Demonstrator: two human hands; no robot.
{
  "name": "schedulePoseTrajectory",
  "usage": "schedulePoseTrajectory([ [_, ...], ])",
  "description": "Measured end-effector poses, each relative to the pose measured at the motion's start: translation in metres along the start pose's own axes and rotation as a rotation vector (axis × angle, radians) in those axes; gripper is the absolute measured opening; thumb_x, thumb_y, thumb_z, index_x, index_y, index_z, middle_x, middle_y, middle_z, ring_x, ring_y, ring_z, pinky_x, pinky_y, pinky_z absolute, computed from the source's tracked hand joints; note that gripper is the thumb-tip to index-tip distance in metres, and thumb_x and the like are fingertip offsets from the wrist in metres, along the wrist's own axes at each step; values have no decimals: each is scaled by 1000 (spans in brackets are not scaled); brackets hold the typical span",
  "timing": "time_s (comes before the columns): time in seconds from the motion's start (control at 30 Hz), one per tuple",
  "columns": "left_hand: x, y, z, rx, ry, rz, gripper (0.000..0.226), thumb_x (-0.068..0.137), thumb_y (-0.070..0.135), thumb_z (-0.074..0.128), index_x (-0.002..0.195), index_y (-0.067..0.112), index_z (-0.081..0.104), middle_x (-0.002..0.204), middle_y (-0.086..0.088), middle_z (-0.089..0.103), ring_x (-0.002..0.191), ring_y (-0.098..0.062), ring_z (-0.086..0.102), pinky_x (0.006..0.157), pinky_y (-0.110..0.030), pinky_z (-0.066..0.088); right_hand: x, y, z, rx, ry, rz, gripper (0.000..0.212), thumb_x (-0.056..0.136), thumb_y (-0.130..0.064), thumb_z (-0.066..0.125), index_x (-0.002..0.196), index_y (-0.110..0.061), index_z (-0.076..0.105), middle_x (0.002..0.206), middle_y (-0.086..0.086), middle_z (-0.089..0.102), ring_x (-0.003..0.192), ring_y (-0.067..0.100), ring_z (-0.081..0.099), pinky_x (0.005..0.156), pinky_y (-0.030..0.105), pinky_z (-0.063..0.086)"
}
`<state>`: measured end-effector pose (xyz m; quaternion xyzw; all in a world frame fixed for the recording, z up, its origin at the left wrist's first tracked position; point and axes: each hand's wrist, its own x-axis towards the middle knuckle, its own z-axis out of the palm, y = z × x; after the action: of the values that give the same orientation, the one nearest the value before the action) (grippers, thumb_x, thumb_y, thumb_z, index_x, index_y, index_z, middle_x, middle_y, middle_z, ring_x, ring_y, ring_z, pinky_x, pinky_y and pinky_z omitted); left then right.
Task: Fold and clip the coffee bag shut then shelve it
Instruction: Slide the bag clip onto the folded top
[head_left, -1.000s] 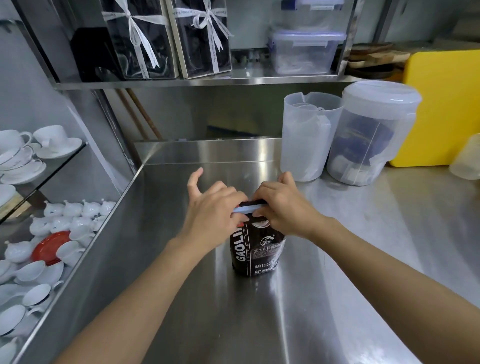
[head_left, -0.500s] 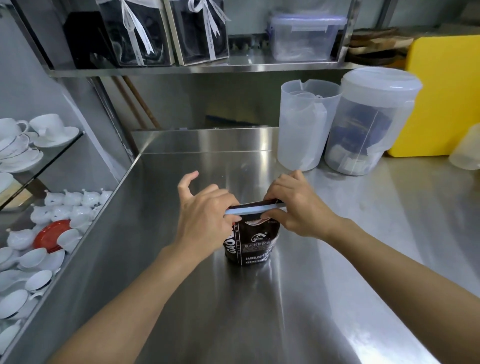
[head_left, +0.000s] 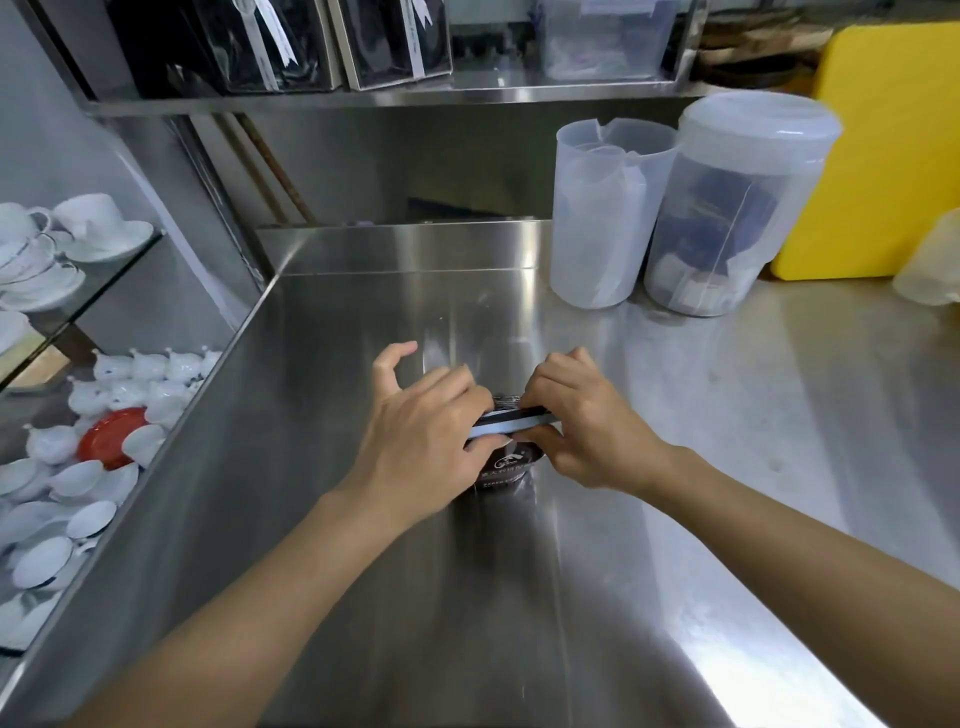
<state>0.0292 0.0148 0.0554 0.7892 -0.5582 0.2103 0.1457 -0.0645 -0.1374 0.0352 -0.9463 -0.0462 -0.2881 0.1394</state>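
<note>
Head view. A dark coffee bag (head_left: 506, 462) is seen standing upright on the stainless steel counter (head_left: 675, 467), near the middle of the picture and well apart from the containers at the back. A pale blue clip (head_left: 511, 423) is laid along the folded top edge of the bag.

The left hand (head_left: 421, 441) is closed over the left end of the clip, which is pinched between thumb and fingers; the index finger is held raised and curled, clear of the bag. The right hand (head_left: 587, 426) is closed on the right end of the clip and the bag top, fingertips pressed from behind and thumb from the front. Most of the bag's upper part is hidden by the two hands; whether the clip is fully latched cannot be told.

At the rear right, a clear open jug (head_left: 602, 208) and a lidded clear container (head_left: 727, 208) are noted side by side, touching or nearly so, with a yellow board (head_left: 893, 156) behind them. A steel shelf (head_left: 415, 93) is fixed above the counter. White cups and saucers (head_left: 78, 239) are stored on the racks at the left.
</note>
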Motion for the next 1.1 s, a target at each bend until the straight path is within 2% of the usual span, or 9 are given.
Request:
schedulePoseTrajectory([
  [0.17,-2,13,7,28,29,41,5,65,15,62,64,11,60,59,1,54,56,-20,55,103,-34,9,-10,-6,-4,10,5,47,11,61,0,66,65,2,56,60,16,53,60,25,42,59,31,24],
  [0.3,-16,20,13,74,50,36,8,71,16,59,66,11,56,62,1,54,58,-20,55,100,-32,7,-18,-16,-4,15,16,47,6,64,-1,60,66,2,56,59,16,53,55,29,46,57,38,28],
  [0.4,-22,19,14,65,66,9,7,71,14,58,65,12,55,63,1,55,60,-20,55,99,-32,8,-17,-21,-4,-46,6,46,12,70,-10,53,67,1,57,60,14,54,55,29,47,58,37,28],
  [0.5,-23,17,12,47,79,-5,11,74,16,53,64,12,54,61,1,53,59,-20,53,98,-30,10,-13,-23,-6,-126,-29,49,13,66,-13,61,72,-1,60,63,11,58,59,30,50,60,38,28],
  [0.6,-27,18,11,12,107,-10,10,71,15,65,64,13,57,60,2,53,59,-19,55,98,-29,11,-12,-24,-8,-152,-59,22,13,65,-11,62,73,-1,62,63,11,58,59,29,51,60,36,28],
  [0.73,-28,12,6,-55,135,-34,16,72,31,67,70,16,66,61,5,58,61,-15,59,98,-32,15,-11,-24,-6,-162,-45,-6,8,61,0,59,69,2,59,60,13,56,56,30,48,58,35,26],
  [0.83,-31,-4,-4,-137,89,-112,24,67,42,66,77,20,66,69,9,62,69,-11,61,97,-37,16,-14,-18,-7,-121,-5,35,13,60,2,63,71,1,58,62,14,56,64,24,42,60,31,24],
  [0.9,-35,-12,-8,-199,68,-163,22,67,41,66,76,20,65,70,10,63,71,-12,61,98,-35,12,-15,-15,-8,-99,-13,46,16,60,3,66,74,0,58,64,14,57,66,21,38,61,30,23],
  [1.1,-37,-15,-2,-164,96,-153,16,65,26,69,71,13,63,67,5,63,67,-16,62,103,-31,5,-3,-18,-13,-185,-154,21,30,57,-6,83,77,-2,60,68,11,59,62,30,54,62,32,24],
])
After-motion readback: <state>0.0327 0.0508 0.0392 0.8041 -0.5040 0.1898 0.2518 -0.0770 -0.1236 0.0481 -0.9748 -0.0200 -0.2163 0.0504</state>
